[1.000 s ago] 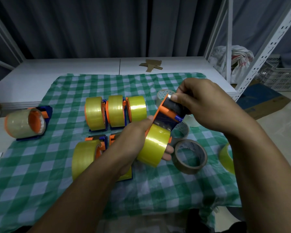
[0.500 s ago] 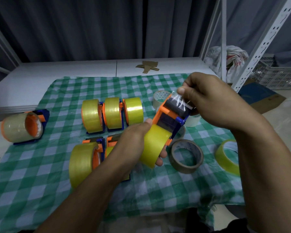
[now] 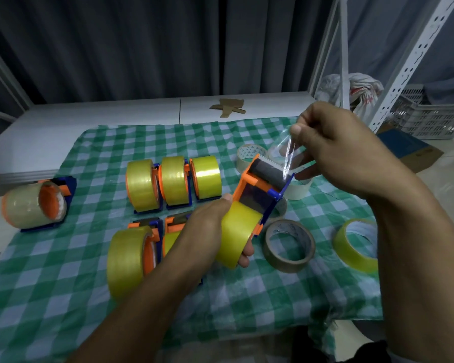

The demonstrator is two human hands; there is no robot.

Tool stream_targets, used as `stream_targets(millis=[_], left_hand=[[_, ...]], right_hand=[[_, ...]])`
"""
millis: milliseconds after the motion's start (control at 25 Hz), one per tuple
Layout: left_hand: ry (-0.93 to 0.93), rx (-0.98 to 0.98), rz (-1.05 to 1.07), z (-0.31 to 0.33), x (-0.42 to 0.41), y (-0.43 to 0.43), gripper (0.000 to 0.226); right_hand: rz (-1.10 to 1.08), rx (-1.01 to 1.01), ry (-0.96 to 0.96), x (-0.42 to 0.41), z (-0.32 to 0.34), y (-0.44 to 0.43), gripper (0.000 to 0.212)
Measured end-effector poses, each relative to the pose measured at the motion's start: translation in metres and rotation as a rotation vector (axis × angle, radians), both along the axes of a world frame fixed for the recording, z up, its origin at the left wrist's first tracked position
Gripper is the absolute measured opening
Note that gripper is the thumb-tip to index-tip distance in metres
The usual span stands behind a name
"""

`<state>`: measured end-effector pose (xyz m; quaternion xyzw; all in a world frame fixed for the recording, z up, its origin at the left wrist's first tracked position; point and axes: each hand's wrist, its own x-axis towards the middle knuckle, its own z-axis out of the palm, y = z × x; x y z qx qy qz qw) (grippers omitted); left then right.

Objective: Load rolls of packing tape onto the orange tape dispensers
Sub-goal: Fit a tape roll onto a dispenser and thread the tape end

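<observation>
Two grips: left hand (image 3: pixel 207 233) clasps the dispenser (image 3: pixel 256 199), right hand (image 3: pixel 338 153) pinches its clear tape end (image 3: pixel 288 155)

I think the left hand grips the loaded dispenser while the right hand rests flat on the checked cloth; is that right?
Not quite. The left hand grips the loaded dispenser, but the right hand is not flat on the checked cloth: the head view shows it up above the dispenser, pinching the clear tape end.

Tape roll (image 3: pixel 235 233) on tilted orange dispenser (image 3: pixel 244 180)
</observation>
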<state>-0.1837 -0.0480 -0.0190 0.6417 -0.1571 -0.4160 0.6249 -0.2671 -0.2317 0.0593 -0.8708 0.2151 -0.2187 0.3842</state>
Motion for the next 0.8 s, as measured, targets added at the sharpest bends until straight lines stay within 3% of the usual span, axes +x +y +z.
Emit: stream_targets(millis=[400, 640, 800], left_hand=[[-0.111, 0.003, -0.050, -0.009, 0.002, -0.003, 0.068], [-0.177, -0.020, -0.033, -0.003, -0.002, -0.002, 0.064], [-0.238, -0.046, 0.051, -0.007, 0.001, -0.004, 0.047]], right_hand=[[-0.033, 0.315, -0.033, 0.012, -0.013, -0.004, 0.016], [-0.023, 0.476, -0.105, 0.011, -0.008, 0.002, 0.015], [0.037, 0.507, -0.119, 0.010, -0.004, 0.006, 0.015]])
